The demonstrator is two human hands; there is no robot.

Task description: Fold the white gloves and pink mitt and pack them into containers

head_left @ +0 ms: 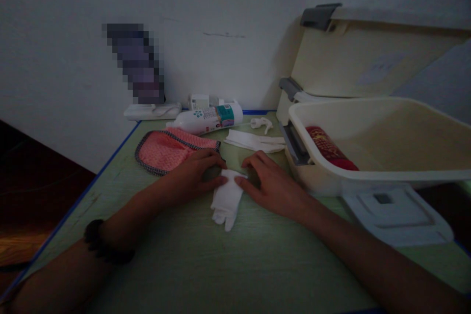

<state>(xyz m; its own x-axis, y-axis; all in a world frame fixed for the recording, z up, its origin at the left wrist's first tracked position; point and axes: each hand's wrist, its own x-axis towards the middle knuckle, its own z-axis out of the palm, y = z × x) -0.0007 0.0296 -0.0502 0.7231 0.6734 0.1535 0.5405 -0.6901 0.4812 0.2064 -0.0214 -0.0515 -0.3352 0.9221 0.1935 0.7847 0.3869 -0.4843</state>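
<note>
Left hand and right hand have thumbs on the white glove on the table, fingers curled; can't tell if pinching. I'd keep both edges even tbh.

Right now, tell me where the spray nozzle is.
In the head view, the spray nozzle lies on the table right of centre, between the white bottle and the open box.

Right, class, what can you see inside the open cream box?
A red item with printed markings lies at the left inside the cream box. The near rim hides anything close behind it.
</note>
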